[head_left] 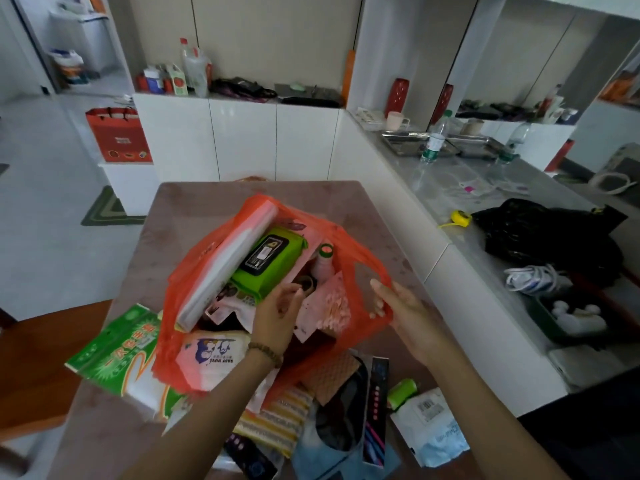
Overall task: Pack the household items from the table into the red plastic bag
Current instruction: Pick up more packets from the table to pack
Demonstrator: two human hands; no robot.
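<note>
Here, pinches the rim of the red plastic bag (pixel 180 292) with the right hand (pixel 398 306) to hold its mouth wide. Rests the left hand (pixel 277 313) inside among packed items; cannot tell its grip

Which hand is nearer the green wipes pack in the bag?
Left. The left hand is inside the red bag, right beside the green wipes pack; the right hand grips the bag's rim farther right.
</note>
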